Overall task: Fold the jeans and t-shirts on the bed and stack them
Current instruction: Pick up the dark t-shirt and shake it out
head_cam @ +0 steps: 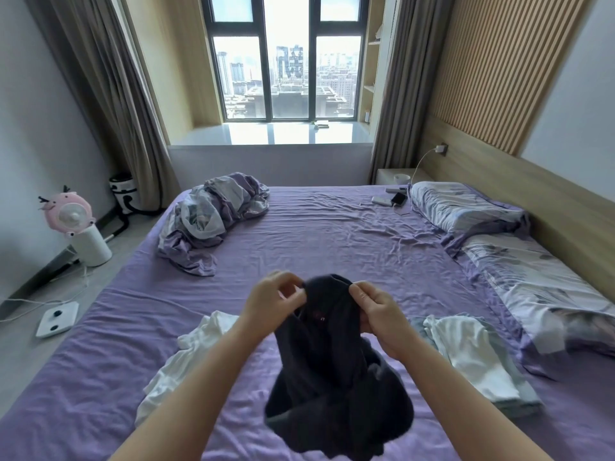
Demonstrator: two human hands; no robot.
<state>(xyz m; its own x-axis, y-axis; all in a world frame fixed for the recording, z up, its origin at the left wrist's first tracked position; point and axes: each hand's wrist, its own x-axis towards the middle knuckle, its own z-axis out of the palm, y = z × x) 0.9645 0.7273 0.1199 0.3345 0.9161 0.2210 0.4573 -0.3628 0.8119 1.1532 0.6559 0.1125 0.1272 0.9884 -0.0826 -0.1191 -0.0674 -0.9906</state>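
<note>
Hands: the left hand (pixel 276 302) and right hand (pixel 377 314) each pinch the top edge of a dark t-shirt (pixel 336 361), held bunched above the bed (pixel 332 234) near its front edge. Risk: the twisted cloth may fold crooked unless shaken flat. An unfolded white shirt (pixel 186 357) lies at front left; a folded stack (pixel 479 357) sits at front right. A small red mark inside the collar is unreadable.
</note>
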